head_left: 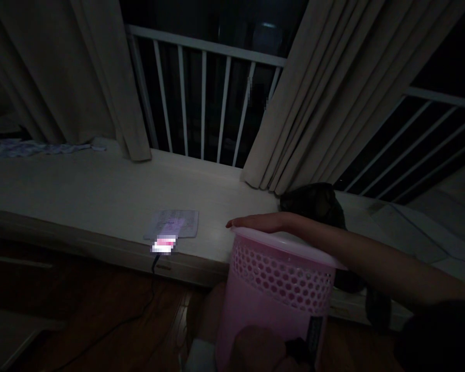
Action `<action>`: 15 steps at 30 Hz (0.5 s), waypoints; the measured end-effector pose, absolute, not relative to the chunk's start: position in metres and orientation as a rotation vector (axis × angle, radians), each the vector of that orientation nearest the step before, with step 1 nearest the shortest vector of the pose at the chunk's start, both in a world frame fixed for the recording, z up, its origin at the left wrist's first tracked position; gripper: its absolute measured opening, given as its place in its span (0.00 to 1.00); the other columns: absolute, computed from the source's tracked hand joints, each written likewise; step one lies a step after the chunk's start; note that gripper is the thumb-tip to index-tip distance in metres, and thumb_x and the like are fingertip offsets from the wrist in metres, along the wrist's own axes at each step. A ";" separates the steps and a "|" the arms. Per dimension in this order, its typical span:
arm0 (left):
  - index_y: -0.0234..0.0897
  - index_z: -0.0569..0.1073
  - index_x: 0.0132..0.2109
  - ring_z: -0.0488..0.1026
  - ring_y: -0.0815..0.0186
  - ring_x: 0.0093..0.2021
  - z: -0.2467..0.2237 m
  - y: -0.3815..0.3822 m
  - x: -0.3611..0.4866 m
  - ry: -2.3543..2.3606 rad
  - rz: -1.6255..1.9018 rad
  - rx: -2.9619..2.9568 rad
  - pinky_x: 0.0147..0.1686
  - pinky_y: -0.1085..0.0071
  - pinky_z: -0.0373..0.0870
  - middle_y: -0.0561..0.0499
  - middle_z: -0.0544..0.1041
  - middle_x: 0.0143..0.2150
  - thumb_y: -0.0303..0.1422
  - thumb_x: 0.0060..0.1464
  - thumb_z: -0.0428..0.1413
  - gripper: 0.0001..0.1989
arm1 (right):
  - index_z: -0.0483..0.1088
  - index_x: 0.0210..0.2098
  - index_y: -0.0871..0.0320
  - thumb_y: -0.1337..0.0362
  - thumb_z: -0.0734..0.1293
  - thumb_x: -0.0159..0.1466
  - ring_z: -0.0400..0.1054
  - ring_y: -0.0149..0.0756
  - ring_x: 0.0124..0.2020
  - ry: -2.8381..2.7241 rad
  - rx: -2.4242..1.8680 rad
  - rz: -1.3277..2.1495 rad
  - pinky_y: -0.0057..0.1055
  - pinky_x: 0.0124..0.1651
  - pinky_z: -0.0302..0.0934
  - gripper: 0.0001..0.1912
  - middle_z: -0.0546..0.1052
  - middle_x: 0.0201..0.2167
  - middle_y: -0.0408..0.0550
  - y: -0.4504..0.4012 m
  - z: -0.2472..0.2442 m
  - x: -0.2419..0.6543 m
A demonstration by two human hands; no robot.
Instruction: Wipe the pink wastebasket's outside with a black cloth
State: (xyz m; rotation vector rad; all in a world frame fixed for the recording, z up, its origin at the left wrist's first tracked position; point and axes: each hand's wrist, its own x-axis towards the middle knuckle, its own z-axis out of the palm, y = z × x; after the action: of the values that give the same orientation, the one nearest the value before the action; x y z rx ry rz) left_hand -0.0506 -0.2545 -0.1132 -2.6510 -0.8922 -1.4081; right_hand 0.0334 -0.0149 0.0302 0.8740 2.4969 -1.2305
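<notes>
A pink plastic basket (271, 310) with a band of round holes below its rim stands upright at the lower middle. My right arm reaches over it from the right. My right hand (261, 222) rests along the far side of the rim, fingers stretched out flat. In front of the basket's lower wall is a dim rounded shape (258, 349), likely my left hand; its fingers cannot be made out. A black item (299, 349) lies beside that shape. A dark label (314, 330) is on the basket's right side. The inside of the basket is hidden.
A lit phone (165, 243), its cable running to the floor, lies by a printed sheet (176, 223) on the white window ledge (101, 191). Dark bags (313, 201) sit behind the basket. Curtains (294, 103) and white railings (203, 103) stand beyond. The room is dim.
</notes>
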 end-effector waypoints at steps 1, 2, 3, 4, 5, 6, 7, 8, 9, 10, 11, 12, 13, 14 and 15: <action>0.42 0.71 0.52 0.72 0.62 0.48 -0.113 -0.255 -0.051 -0.902 -1.418 -2.636 0.47 0.60 0.73 0.44 0.71 0.55 0.38 0.63 0.52 0.13 | 0.62 0.63 0.58 0.59 0.52 0.72 0.53 0.36 0.67 2.488 0.862 -1.229 0.36 0.70 0.42 0.23 0.60 0.66 0.47 -0.015 0.032 0.032; 0.41 0.71 0.52 0.72 0.62 0.48 -0.112 -0.255 -0.050 -0.913 -1.428 -2.621 0.47 0.60 0.73 0.44 0.71 0.55 0.38 0.63 0.52 0.13 | 0.63 0.62 0.59 0.59 0.52 0.72 0.54 0.37 0.66 2.479 0.852 -1.231 0.36 0.69 0.44 0.23 0.61 0.66 0.47 -0.016 0.033 0.030; 0.41 0.71 0.52 0.72 0.63 0.48 -0.112 -0.256 -0.050 -0.925 -1.438 -2.604 0.47 0.60 0.73 0.44 0.71 0.55 0.38 0.63 0.52 0.13 | 0.64 0.61 0.59 0.59 0.52 0.72 0.55 0.37 0.66 2.472 0.848 -1.235 0.36 0.69 0.45 0.23 0.63 0.65 0.47 -0.017 0.033 0.028; 0.41 0.71 0.52 0.72 0.63 0.48 -0.112 -0.257 -0.050 -0.937 -1.448 -2.588 0.47 0.60 0.73 0.44 0.71 0.55 0.38 0.63 0.52 0.13 | 0.64 0.61 0.59 0.58 0.52 0.72 0.55 0.38 0.66 2.467 0.839 -1.238 0.36 0.69 0.46 0.23 0.63 0.64 0.47 -0.019 0.034 0.026; 0.41 0.71 0.52 0.72 0.63 0.47 -0.112 -0.257 -0.049 -0.950 -1.459 -2.570 0.47 0.60 0.73 0.44 0.71 0.55 0.38 0.63 0.52 0.13 | 0.64 0.61 0.59 0.57 0.52 0.72 0.55 0.38 0.65 2.467 0.830 -1.235 0.36 0.68 0.46 0.24 0.64 0.64 0.47 -0.020 0.033 0.024; 0.41 0.71 0.52 0.72 0.63 0.47 -0.112 -0.257 -0.049 -0.962 -1.470 -2.553 0.46 0.61 0.73 0.45 0.71 0.54 0.38 0.63 0.52 0.13 | 0.64 0.61 0.59 0.57 0.52 0.72 0.55 0.38 0.66 2.473 0.827 -1.222 0.35 0.68 0.46 0.24 0.63 0.65 0.47 -0.021 0.033 0.022; 0.40 0.71 0.52 0.72 0.63 0.46 -0.112 -0.256 -0.048 -0.974 -1.482 -2.536 0.45 0.61 0.73 0.45 0.72 0.54 0.39 0.63 0.52 0.13 | 0.63 0.62 0.59 0.57 0.52 0.72 0.55 0.37 0.66 2.485 0.841 -1.196 0.34 0.69 0.45 0.24 0.63 0.65 0.48 -0.021 0.033 0.020; 0.39 0.72 0.50 0.73 0.65 0.44 -0.112 -0.254 -0.047 -0.986 -1.493 -2.520 0.43 0.63 0.74 0.45 0.73 0.51 0.39 0.63 0.52 0.13 | 0.63 0.62 0.59 0.56 0.53 0.72 0.54 0.37 0.66 2.495 0.876 -1.161 0.33 0.69 0.44 0.25 0.62 0.65 0.48 -0.020 0.033 0.018; 0.38 0.73 0.47 0.73 0.66 0.40 -0.111 -0.252 -0.046 -0.997 -1.505 -2.504 0.40 0.65 0.74 0.47 0.74 0.46 0.38 0.63 0.52 0.11 | 0.63 0.62 0.59 0.54 0.54 0.71 0.54 0.37 0.66 2.503 0.930 -1.125 0.33 0.69 0.44 0.25 0.62 0.65 0.48 -0.017 0.035 0.017; 0.37 0.73 0.42 0.73 0.68 0.35 -0.109 -0.248 -0.045 -1.010 -1.515 -2.490 0.36 0.68 0.73 0.49 0.75 0.40 0.37 0.62 0.53 0.09 | 0.64 0.62 0.58 0.52 0.56 0.70 0.54 0.38 0.66 2.507 0.999 -1.088 0.33 0.69 0.44 0.26 0.62 0.65 0.49 -0.014 0.037 0.018; 0.37 0.73 0.37 0.71 0.69 0.31 -0.106 -0.244 -0.044 -1.022 -1.524 -2.479 0.31 0.71 0.70 0.51 0.74 0.33 0.35 0.62 0.54 0.08 | 0.65 0.61 0.57 0.49 0.58 0.69 0.55 0.39 0.66 2.503 1.069 -1.061 0.34 0.68 0.44 0.27 0.63 0.64 0.49 -0.009 0.040 0.020; 0.37 0.71 0.32 0.70 0.70 0.27 -0.102 -0.239 -0.044 -1.032 -1.533 -2.470 0.27 0.72 0.67 0.52 0.72 0.27 0.33 0.61 0.54 0.09 | 0.66 0.60 0.57 0.47 0.59 0.67 0.56 0.41 0.65 2.498 1.127 -1.044 0.35 0.68 0.45 0.29 0.64 0.64 0.50 -0.003 0.044 0.023; 0.37 0.69 0.28 0.68 0.70 0.24 -0.097 -0.234 -0.044 -1.052 -1.532 -2.465 0.24 0.72 0.64 0.53 0.69 0.23 0.31 0.60 0.54 0.11 | 0.66 0.60 0.58 0.45 0.59 0.66 0.57 0.43 0.65 2.489 1.179 -1.032 0.37 0.67 0.47 0.31 0.65 0.63 0.52 0.002 0.049 0.028; 0.38 0.68 0.26 0.67 0.69 0.23 -0.090 -0.229 -0.044 -1.078 -1.518 -2.466 0.23 0.71 0.61 0.53 0.68 0.21 0.30 0.60 0.53 0.13 | 0.65 0.61 0.60 0.44 0.58 0.66 0.60 0.44 0.63 2.473 1.225 -1.026 0.39 0.66 0.51 0.33 0.67 0.61 0.55 0.007 0.055 0.035; 0.38 0.67 0.25 0.67 0.68 0.22 -0.084 -0.224 -0.045 -1.112 -1.494 -2.468 0.22 0.70 0.59 0.53 0.67 0.21 0.30 0.60 0.52 0.13 | 0.64 0.62 0.62 0.43 0.56 0.67 0.64 0.45 0.60 2.444 1.269 -1.030 0.41 0.63 0.55 0.35 0.69 0.59 0.57 0.010 0.060 0.043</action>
State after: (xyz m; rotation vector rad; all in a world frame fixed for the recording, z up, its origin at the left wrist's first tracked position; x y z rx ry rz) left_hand -0.0451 -0.2238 -0.0838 -2.4682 -1.1124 -1.4938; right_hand 0.0428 0.0101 0.0599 1.2687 2.4436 -1.0299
